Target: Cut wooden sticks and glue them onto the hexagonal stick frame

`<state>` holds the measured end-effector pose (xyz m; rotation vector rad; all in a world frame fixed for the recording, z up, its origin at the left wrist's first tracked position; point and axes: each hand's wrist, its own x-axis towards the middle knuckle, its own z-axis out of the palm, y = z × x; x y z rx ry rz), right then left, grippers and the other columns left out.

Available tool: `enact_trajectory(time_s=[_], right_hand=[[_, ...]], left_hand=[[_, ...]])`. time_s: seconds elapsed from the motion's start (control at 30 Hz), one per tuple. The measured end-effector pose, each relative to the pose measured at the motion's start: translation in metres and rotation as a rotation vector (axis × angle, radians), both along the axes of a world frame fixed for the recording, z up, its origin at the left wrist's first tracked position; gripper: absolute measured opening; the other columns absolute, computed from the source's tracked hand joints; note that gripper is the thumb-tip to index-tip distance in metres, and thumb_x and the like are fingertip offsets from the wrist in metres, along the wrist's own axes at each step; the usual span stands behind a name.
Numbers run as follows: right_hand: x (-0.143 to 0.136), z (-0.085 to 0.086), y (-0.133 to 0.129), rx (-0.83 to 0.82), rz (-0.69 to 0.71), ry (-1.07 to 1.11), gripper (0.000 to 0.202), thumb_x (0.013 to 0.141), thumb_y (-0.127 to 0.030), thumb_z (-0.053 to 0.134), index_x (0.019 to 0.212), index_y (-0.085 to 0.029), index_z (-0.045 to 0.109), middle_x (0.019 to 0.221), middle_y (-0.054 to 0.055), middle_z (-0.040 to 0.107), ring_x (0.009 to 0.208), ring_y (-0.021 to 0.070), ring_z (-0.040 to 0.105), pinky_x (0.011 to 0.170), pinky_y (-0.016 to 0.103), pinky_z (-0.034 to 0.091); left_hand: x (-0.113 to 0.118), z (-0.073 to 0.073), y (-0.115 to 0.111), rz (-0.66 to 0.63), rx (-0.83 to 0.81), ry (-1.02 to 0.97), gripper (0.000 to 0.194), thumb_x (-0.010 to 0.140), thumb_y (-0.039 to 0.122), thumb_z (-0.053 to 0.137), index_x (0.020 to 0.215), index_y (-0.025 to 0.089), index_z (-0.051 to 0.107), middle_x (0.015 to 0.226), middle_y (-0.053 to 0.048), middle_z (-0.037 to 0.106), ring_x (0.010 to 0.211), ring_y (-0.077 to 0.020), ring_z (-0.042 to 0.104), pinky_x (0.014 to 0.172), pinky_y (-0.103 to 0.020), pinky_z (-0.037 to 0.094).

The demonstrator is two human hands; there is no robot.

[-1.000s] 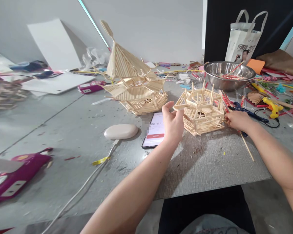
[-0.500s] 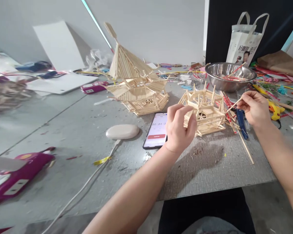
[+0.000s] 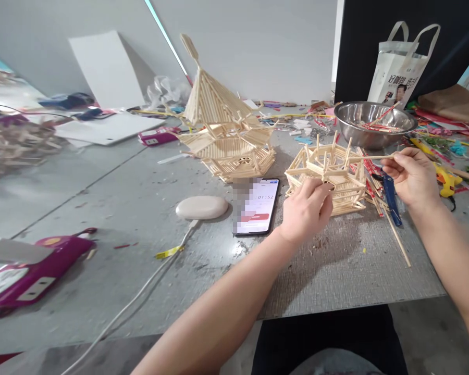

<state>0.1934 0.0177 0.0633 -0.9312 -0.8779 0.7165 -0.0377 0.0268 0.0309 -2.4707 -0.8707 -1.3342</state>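
The right hand (image 3: 414,177) pinches the outer end of a thin pale wooden stick (image 3: 377,157) between thumb and fingertips. From that pinch the stick's long axis runs nearly level across the view, towards the person's left, and its far end overlaps the right upper part of an open, many-sided frame of pale wooden sticks (image 3: 346,183) — whether it touches there, I cannot tell. The frame sits on the grey table (image 3: 336,281), to the left of the right hand, with short uprights around its upper ring

The left hand (image 3: 307,211) is nearer the frame's body, its fingers bent over the near left side; whether they press on anything is hidden. The stick crosses above loose red-and-white strips (image 3: 371,169) — a dark blue-handled tool (image 3: 391,200) lies just beside them, below the right hand
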Motion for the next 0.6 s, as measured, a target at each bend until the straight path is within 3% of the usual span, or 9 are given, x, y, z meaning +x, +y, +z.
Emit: enact_trajectory(time_s=[0.23, 0.6], right_hand=[[-0.024, -0.013, 0.002, -0.091, 0.085, -0.009, 0.017, 0.061, -0.018, 0.067, 0.067, -0.021, 0.051, 0.062, -0.005, 0.062, 0.062, 0.0118, 0.066, 0.054, 0.022, 0.054], [-0.027, -0.018, 0.007, -0.104, 0.095, 0.038, 0.022, 0.06, -0.016, 0.07, 0.068, -0.019, 0.051, 0.061, -0.004, 0.062, 0.064, 0.0115, 0.067, 0.054, 0.017, 0.054]], left_hand=[[0.0, 0.003, -0.005, 0.123, -0.037, 0.206, 0.032, 0.089, 0.028, 0.037, 0.112, 0.015, 0.055, 0.095, -0.009, 0.06, 0.077, -0.016, 0.057, 0.06, -0.028, 0.049], [0.006, 0.012, -0.01, 0.256, -0.233, 0.358, 0.054, 0.09, 0.048, 0.024, 0.13, 0.017, 0.042, 0.114, -0.014, 0.054, 0.088, -0.0224, 0.054, 0.058, -0.03, 0.048]])
